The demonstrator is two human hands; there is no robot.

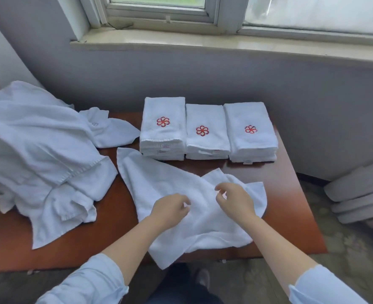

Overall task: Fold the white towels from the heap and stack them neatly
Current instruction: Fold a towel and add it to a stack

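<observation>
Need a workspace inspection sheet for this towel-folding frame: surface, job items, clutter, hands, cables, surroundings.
Surface: reddish-brown wooden table, bare at its right side and front left.
Job's things: heap of unfolded white towels on the left; one crumpled white towel spread at the near edge, a corner hanging over it; three stacks of folded white towels with red flower emblems side by side at the back.
Clutter: nothing seen.
Grippers: left hand and right hand over the crumpled white towel, fingers curled; whether they grip it cannot be told.
Cables: nothing seen.
Surroundings: grey wall, pale window sill, stacked grey cushions on the floor at right.
</observation>
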